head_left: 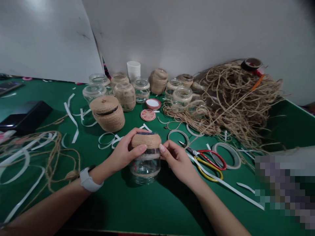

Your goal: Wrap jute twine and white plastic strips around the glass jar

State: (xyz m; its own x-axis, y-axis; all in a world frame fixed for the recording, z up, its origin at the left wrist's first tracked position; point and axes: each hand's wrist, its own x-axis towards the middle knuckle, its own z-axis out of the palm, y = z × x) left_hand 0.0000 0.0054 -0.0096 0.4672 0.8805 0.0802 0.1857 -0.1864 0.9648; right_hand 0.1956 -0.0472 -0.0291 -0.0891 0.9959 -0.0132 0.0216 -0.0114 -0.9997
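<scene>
Closest to the camera are two bare forearms, left (61,196) and right (216,206), coming in from the bottom over a big green table (118,213). Next biggest is the messy twine heap (236,98) at back right, with a dark tape roll (251,64) sitting on it. Then there's a bunch of glass jars, some wrapped in twine, like the wrapped jar (125,96) near the white cup stack (134,69). The lidded twine jar (108,114) stands just left of and beyond the hands.

The held jar (145,160) is front and center, twine-covered end up; can't tell if it's touching the table. Left hand (125,149) is clamped around the twine part, thumb in front. Right hand (176,157) has its thumb against the jar's right side, fingers curled; can't tell if they're pinching anything.

Smaller stuff: red-and-yellow scissors (209,164) lying open beside a pale tape roll (230,155), plus two red-and-white lids (148,114) behind the jar.
</scene>
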